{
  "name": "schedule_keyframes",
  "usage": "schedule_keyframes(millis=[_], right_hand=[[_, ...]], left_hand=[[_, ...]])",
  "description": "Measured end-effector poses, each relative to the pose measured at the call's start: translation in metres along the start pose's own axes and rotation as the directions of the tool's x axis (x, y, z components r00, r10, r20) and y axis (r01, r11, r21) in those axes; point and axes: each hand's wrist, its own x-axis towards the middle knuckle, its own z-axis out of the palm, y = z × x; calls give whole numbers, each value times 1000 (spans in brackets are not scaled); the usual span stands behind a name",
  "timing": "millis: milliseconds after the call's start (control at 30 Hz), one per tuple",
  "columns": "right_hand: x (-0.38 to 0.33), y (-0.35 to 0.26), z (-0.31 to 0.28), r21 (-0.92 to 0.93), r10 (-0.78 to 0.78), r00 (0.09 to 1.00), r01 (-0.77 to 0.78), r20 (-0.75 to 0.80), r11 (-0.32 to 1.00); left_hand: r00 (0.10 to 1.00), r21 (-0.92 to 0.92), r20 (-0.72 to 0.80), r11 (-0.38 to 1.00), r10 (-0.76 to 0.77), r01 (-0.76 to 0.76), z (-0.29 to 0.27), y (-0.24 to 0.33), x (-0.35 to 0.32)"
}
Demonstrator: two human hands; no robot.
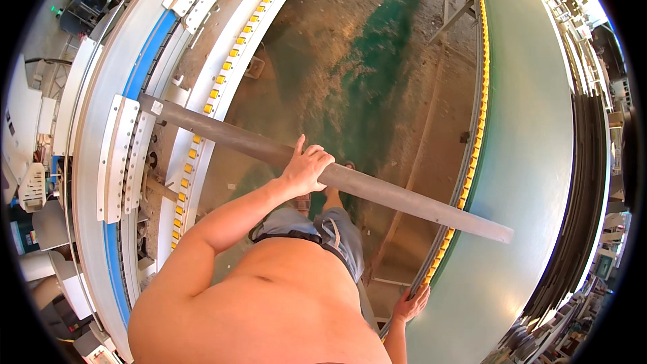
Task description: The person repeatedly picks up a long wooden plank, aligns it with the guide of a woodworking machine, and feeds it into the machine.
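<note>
A long, narrow grey-brown board (397,197) spans the gap between the machine on the left and the green table on the right. Its left end lies at the machine's metal guide, and its right end rests over the green tabletop. My left hand (306,167) grips the board near its middle, fingers curled over it; part of the grip is hidden. Lower down at the right, my right hand (412,303) holds the edge of the green table (522,94), its fingers bent over the strip of yellow rollers (477,136).
On the left runs a machine with a blue strip (149,50), a perforated white metal guide (118,158) and a rail of yellow rollers (227,66). Dark strips (585,162) are stacked beyond the green table. Below the board is a worn, dusty green floor (377,47).
</note>
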Motion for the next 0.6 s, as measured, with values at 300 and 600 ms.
schedule_keyframes(millis=[300,600], right_hand=[[75,-31,0,-9,-38,999,39,30,999],[163,-69,-9,35,-48,994,45,93,998]], left_hand=[[995,68,18,993,-101,99,-30,-22,53],[986,122,-6,978,-169,168,-52,-39,119]])
